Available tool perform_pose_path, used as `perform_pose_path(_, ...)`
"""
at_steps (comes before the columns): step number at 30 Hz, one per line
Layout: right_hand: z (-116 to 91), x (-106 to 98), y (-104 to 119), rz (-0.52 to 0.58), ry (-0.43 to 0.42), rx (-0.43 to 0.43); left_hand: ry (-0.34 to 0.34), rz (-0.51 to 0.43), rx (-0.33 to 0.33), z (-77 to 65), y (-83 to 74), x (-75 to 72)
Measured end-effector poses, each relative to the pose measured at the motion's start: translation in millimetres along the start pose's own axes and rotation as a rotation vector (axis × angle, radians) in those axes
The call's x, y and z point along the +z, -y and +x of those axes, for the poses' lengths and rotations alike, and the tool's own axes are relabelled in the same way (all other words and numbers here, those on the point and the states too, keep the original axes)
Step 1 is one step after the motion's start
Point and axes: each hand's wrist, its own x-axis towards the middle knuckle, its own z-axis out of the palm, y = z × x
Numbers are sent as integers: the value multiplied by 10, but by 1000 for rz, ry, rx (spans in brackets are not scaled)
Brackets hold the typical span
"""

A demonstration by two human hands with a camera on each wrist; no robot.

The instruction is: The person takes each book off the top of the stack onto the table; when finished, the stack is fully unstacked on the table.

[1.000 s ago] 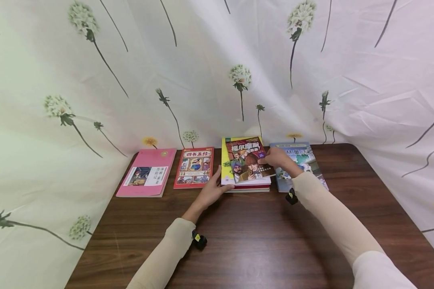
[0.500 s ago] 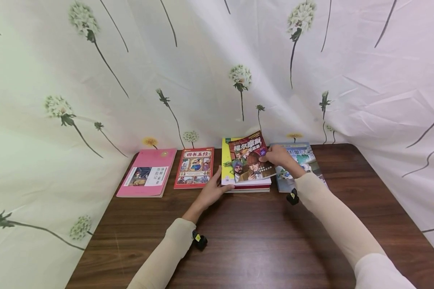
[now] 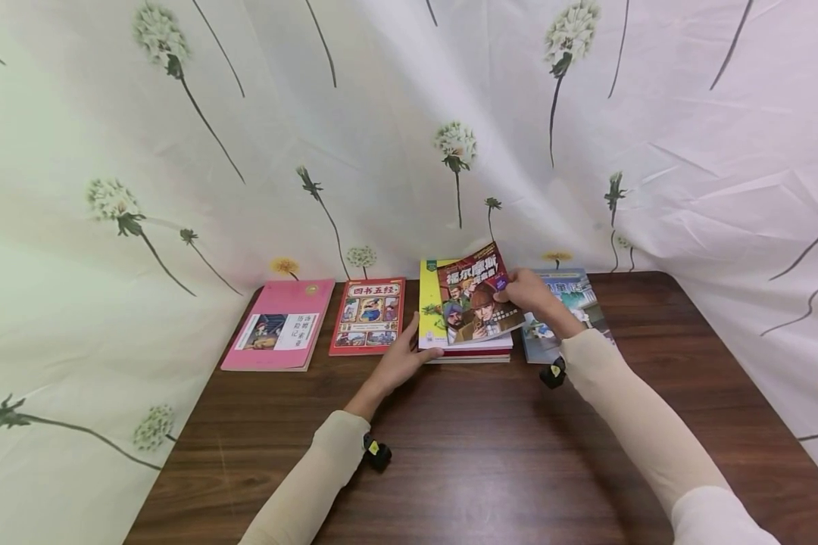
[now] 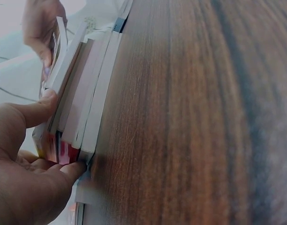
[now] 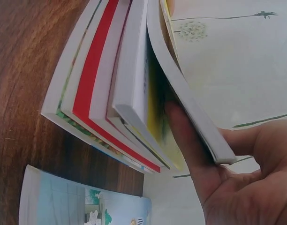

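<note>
In the head view, my right hand (image 3: 530, 294) pinches the right edge of a dark red comic-style book (image 3: 469, 291) with Chinese lettering. This paperback is tilted, its right side raised off a yellow-covered book (image 3: 431, 291). Right wrist view: my thumb is on the cover and a finger (image 5: 188, 140) reaches underneath, between it and the yellow cover. The yellow book tops a stack of several books (image 4: 80, 101), with white and red edges showing. My left hand (image 3: 398, 365) holds the stack's near left corner, thumb at the front edge and fingers along the left side.
A pink book (image 3: 279, 325) and a red book (image 3: 368, 316) lie flat to the left. On the right lies a blue book (image 3: 572, 303), partly under my right hand and wrist. All are on a dark wooden table (image 3: 450, 454) before a dandelion-print curtain (image 3: 382, 151).
The dark red book has lifted at its right side, turned clockwise and shifted slightly right with my right hand. My left hand stays in place at the stack.
</note>
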Motion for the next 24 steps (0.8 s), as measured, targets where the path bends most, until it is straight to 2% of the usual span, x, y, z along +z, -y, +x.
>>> perform_pose_path(6,-35,-41,-25,68,-17,30,2,-16,-6,18,23,3)
perform_pose_path(15,-153,-103,-62,34,-108,-21,-5,-7,-15,17,7,0)
perform_pose_path(24,-335,-241,-142,45,-126,-9,-2,-10,-9,16,20,8)
